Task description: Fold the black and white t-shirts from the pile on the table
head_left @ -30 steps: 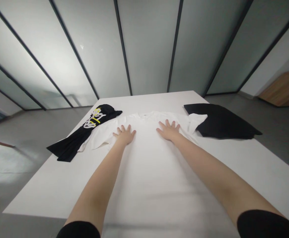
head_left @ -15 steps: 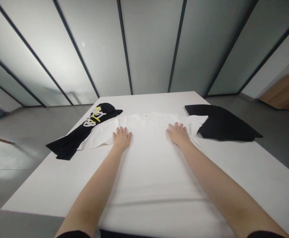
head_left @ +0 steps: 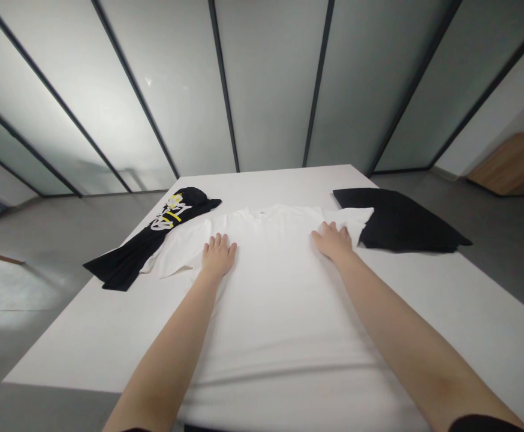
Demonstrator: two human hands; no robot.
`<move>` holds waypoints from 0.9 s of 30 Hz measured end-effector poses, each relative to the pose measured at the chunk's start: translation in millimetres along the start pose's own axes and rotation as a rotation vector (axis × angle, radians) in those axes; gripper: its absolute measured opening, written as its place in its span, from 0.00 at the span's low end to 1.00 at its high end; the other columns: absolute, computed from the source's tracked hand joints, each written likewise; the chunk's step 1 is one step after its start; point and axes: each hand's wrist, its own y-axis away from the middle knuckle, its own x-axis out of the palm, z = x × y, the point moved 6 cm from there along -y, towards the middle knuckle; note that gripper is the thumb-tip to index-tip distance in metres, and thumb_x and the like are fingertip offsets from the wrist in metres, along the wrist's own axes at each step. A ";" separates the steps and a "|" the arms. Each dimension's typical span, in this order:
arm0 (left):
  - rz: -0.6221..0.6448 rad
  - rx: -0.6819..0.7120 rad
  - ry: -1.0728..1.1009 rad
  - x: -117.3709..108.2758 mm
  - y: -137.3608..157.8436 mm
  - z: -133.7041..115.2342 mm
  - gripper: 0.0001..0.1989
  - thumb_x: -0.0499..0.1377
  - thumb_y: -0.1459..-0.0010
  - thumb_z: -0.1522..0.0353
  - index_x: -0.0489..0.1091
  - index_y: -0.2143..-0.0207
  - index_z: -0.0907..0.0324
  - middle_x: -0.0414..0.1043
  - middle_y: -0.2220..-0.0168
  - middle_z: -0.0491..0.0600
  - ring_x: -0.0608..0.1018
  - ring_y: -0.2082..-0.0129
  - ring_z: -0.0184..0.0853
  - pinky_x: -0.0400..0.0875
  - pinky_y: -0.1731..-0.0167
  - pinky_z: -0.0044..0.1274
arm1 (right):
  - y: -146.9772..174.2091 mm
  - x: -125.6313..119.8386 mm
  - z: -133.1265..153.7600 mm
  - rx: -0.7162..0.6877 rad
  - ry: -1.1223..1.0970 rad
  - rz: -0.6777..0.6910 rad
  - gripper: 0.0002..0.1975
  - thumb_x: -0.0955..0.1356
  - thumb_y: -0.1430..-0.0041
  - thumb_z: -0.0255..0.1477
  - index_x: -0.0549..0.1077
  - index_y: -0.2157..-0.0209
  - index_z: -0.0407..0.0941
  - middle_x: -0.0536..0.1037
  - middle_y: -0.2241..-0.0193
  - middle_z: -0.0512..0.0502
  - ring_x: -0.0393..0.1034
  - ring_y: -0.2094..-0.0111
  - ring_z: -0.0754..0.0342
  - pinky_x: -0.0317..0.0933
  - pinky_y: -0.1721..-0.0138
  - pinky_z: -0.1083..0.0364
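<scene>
A white T-shirt [head_left: 271,300] lies spread on the white table, its collar at the far side and its body reaching toward me. My left hand [head_left: 219,254] rests palm down on the shirt near the left sleeve, fingers stretched out. On the right, my right hand [head_left: 334,241] presses flat against the cloth beside the right sleeve, its fingers apart. Neither hand grips the fabric. Faint creases run across the lower part of the shirt.
At the left, a black garment [head_left: 140,255] with a white and yellow print lies along the table [head_left: 77,336] edge. A folded black cloth [head_left: 406,222] hangs slightly over the right edge. Beyond stands a frosted glass partition [head_left: 271,84] with dark frames.
My right hand has slid outward to the right, toward the sleeve. The left hand has shifted slightly left and nearer to me. The left sleeve's edge has moved a little.
</scene>
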 end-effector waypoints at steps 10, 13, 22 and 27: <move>-0.004 -0.004 -0.014 1.6 1.5 0.1 0.34 0.44 0.24 0.54 0.59 0.25 0.64 0.55 0.23 0.63 0.59 0.24 0.54 0.56 0.28 0.46 | -3.8 -48.6 -68.3 0.373 -0.035 -0.289 0.35 0.70 0.35 0.42 0.70 0.34 0.37 0.67 0.35 0.19 0.64 0.38 0.25 0.60 0.42 0.35; -0.012 0.003 -0.020 1.1 1.9 0.4 0.34 0.44 0.24 0.54 0.59 0.25 0.63 0.56 0.23 0.63 0.60 0.24 0.54 0.57 0.28 0.46 | -6.6 -48.6 -88.6 0.464 -0.039 -0.243 0.31 0.71 0.36 0.41 0.74 0.38 0.37 0.67 0.37 0.18 0.63 0.38 0.26 0.59 0.42 0.36; 0.001 0.004 -0.019 -0.8 2.9 0.2 0.34 0.45 0.24 0.55 0.59 0.25 0.64 0.55 0.23 0.63 0.59 0.24 0.54 0.57 0.28 0.46 | -21.6 -51.8 -119.8 0.513 -0.180 -0.214 0.26 0.71 0.38 0.40 0.75 0.41 0.44 0.71 0.39 0.23 0.67 0.39 0.28 0.62 0.41 0.36; 0.015 0.003 -0.013 -3.6 4.0 -0.6 0.34 0.45 0.25 0.55 0.58 0.25 0.64 0.55 0.23 0.63 0.59 0.24 0.54 0.57 0.28 0.47 | -25.8 -48.1 -128.0 0.481 -0.314 -0.259 0.29 0.71 0.41 0.35 0.73 0.39 0.44 0.78 0.47 0.29 0.72 0.44 0.30 0.65 0.43 0.35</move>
